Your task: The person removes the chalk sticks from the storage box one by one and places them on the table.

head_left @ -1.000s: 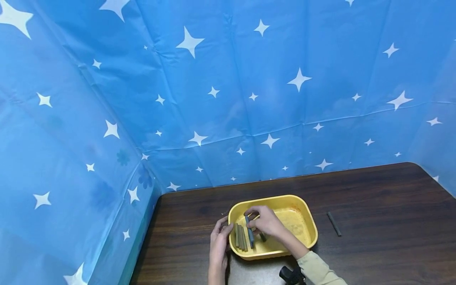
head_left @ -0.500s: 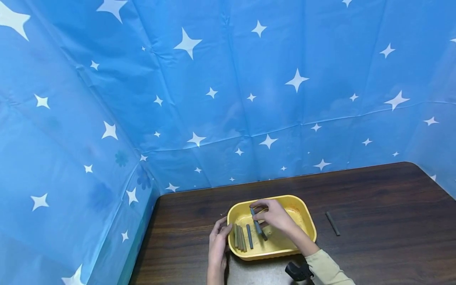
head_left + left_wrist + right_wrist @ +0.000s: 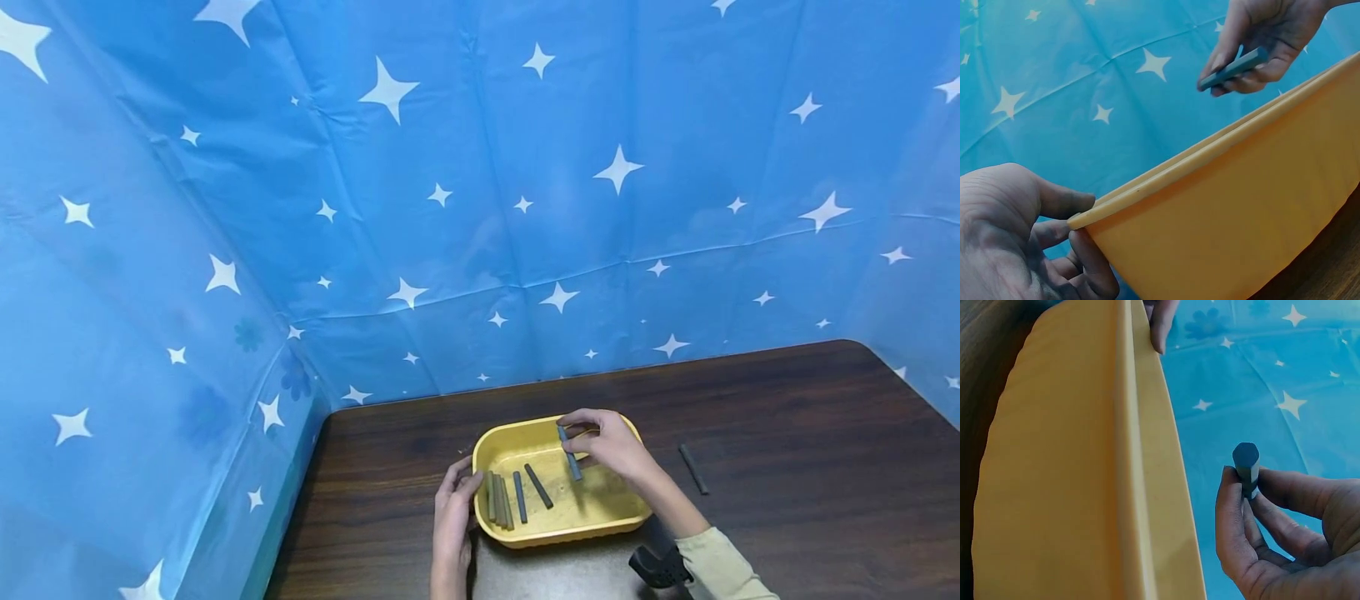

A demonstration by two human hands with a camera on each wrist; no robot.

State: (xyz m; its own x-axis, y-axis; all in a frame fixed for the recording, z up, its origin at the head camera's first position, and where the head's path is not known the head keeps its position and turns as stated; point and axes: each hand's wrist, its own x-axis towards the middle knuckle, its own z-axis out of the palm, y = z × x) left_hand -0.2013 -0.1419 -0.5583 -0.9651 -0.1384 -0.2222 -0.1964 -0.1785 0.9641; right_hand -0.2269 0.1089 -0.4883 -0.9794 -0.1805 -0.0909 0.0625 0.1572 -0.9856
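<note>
In the head view my left hand (image 3: 452, 521) holds the left end of a yellow plastic tub (image 3: 555, 535). The left wrist view shows its thumb (image 3: 1066, 201) on top of the rim and curled fingers below. Over the tub's right half, my right hand (image 3: 617, 446) pinches a short blue-grey stick (image 3: 570, 454) between thumb and fingertips. Its six-sided end faces the right wrist camera. Inside the tub, several brownish sticks (image 3: 500, 502) lie side by side against the left wall. A blue-grey stick (image 3: 520, 497) and a slanted dark stick (image 3: 538, 486) lie apart from them.
One dark stick (image 3: 693, 468) lies on the brown wooden table (image 3: 787, 433), right of the tub. A black strap device (image 3: 660, 567) sits at the right wrist below a beige sleeve (image 3: 720, 567). Blue star-patterned cloth (image 3: 487, 208) hangs behind and at the left.
My right hand has carried the pinched stick rightward across the tub, uncovering the blue-grey and dark sticks lying there. The left hand stays at the tub's left rim.
</note>
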